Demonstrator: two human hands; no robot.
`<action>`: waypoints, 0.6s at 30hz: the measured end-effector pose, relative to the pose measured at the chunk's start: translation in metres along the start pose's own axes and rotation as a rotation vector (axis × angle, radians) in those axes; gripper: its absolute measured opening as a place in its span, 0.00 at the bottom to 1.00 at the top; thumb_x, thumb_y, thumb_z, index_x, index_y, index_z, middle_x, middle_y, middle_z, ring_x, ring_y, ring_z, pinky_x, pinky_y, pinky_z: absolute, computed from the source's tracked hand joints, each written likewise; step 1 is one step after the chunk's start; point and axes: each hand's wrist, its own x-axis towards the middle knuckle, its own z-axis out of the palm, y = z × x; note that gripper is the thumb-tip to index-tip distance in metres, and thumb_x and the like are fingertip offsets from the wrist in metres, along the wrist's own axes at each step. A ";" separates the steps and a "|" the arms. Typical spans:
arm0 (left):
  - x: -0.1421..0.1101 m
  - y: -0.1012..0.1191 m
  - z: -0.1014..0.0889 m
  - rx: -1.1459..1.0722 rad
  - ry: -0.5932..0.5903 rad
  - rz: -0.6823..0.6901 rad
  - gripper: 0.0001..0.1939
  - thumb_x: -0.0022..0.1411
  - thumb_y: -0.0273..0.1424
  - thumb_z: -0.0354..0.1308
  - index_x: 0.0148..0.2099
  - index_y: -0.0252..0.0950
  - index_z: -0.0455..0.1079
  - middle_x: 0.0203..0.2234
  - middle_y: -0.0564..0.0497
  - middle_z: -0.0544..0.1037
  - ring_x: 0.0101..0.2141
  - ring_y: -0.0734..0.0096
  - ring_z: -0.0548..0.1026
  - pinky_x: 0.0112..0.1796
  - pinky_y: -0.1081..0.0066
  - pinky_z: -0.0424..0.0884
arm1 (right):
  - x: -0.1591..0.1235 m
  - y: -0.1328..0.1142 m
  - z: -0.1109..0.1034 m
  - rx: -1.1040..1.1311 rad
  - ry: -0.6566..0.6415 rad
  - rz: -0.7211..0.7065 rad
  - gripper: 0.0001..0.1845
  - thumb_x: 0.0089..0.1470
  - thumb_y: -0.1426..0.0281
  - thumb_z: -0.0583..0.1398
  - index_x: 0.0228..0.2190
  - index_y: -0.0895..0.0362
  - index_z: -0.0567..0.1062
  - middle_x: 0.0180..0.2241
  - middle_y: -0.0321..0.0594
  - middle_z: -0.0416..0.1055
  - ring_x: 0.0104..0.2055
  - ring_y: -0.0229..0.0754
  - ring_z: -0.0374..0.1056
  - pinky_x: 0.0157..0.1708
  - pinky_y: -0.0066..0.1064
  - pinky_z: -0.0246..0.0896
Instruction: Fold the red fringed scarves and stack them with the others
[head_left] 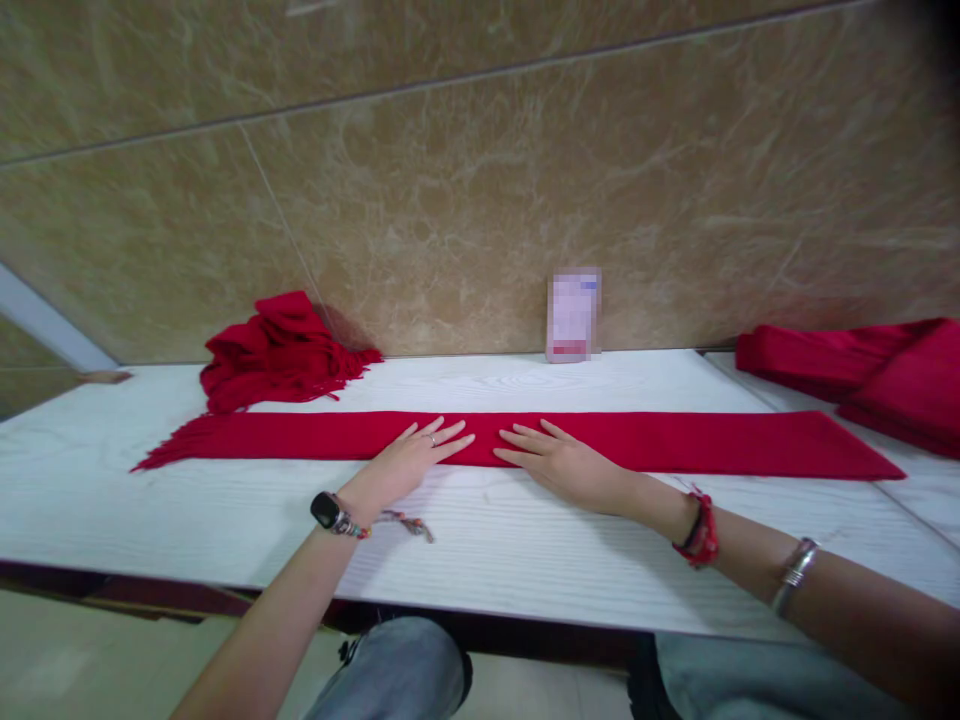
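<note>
Scarf (712, 442) of plain red cloth, long and narrow, fringed at the left end, lying flat lengthwise along the white wood-grained table (495, 560). Resting palm-down across its middle: ringed left hand (405, 462) and bare right hand (564, 465), near each other, fingers of both outstretched and spread apart. Behind, at left, crumpled heap of red fringed fabric (270, 350); at right, folded bundle of deep red fabric (900, 375); between them, upright against the tan marbled wall (450, 210), pale rectangular packet (572, 315), face blurred.

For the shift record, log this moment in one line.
left hand: spread on red scarf | right hand: spread on same scarf | scarf: laid out on white table
</note>
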 end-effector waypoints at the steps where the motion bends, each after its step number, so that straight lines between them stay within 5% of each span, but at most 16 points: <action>1: 0.000 -0.002 0.000 -0.051 -0.035 -0.002 0.37 0.58 0.13 0.38 0.64 0.50 0.42 0.63 0.56 0.46 0.61 0.67 0.42 0.57 0.57 0.45 | 0.000 0.000 -0.001 -0.007 -0.015 -0.010 0.25 0.59 0.76 0.45 0.57 0.53 0.58 0.59 0.44 0.53 0.62 0.45 0.45 0.57 0.50 0.42; 5: -0.001 -0.005 -0.006 -0.243 -0.139 -0.011 0.30 0.63 0.20 0.38 0.63 0.49 0.44 0.63 0.55 0.46 0.61 0.66 0.42 0.57 0.55 0.43 | 0.000 0.000 -0.009 0.017 -0.077 -0.024 0.23 0.61 0.70 0.44 0.57 0.53 0.56 0.60 0.44 0.51 0.62 0.46 0.44 0.57 0.50 0.43; 9: -0.005 -0.001 -0.008 -0.275 -0.099 -0.068 0.24 0.67 0.38 0.39 0.63 0.51 0.43 0.63 0.54 0.44 0.62 0.61 0.40 0.57 0.50 0.39 | 0.014 -0.004 -0.024 0.063 -0.098 0.006 0.24 0.61 0.61 0.44 0.57 0.52 0.57 0.60 0.45 0.51 0.62 0.49 0.44 0.56 0.52 0.44; 15: -0.022 -0.020 0.007 -0.129 -0.006 -0.596 0.28 0.66 0.42 0.33 0.66 0.42 0.34 0.63 0.46 0.39 0.61 0.53 0.39 0.53 0.43 0.46 | 0.044 -0.019 -0.020 0.025 -0.061 -0.012 0.25 0.61 0.61 0.45 0.58 0.51 0.55 0.61 0.47 0.47 0.62 0.54 0.40 0.55 0.57 0.41; 18: -0.033 -0.030 0.011 -0.093 -0.053 -0.627 0.28 0.66 0.44 0.35 0.65 0.44 0.38 0.63 0.45 0.40 0.61 0.50 0.40 0.52 0.42 0.47 | 0.042 -0.019 -0.008 0.046 -0.123 -0.053 0.24 0.61 0.61 0.44 0.58 0.48 0.54 0.62 0.45 0.46 0.63 0.54 0.40 0.55 0.58 0.40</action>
